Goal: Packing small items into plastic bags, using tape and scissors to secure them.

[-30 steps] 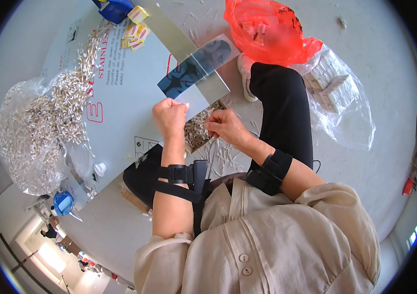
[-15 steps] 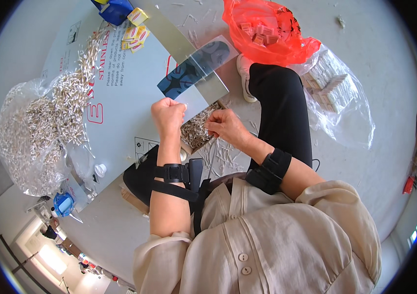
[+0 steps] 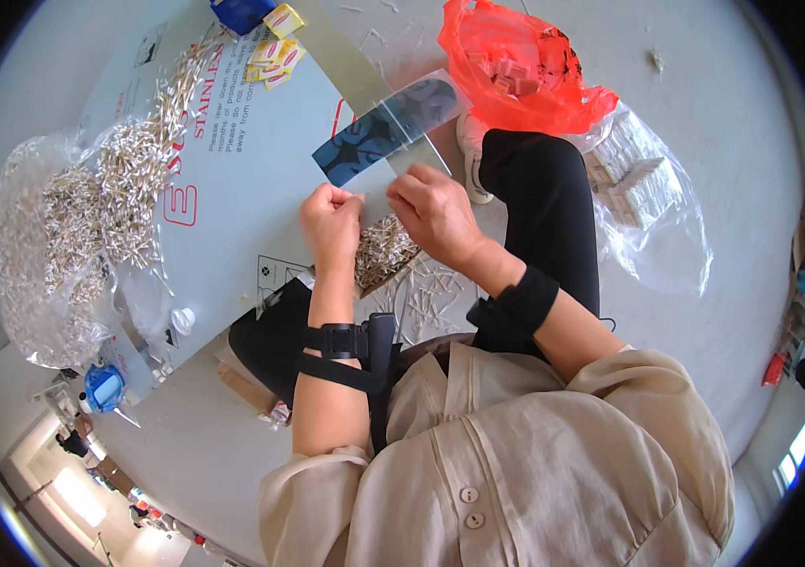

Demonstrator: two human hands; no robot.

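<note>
- One box [image 3: 384, 283], many thin sticks [image 3: 384, 248] inside
- Two hands near the box: left hand [image 3: 333, 227], right hand [image 3: 435, 213], fingertips together, contents seemingly hidden
- One red bag [image 3: 544, 109] beyond the box

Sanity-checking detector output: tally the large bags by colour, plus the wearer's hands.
Red bag: 1
Clear bags (stick-filled bag at left, bag with white packs at right): 2
Hands (left hand, right hand): 2
Total: 5
</note>
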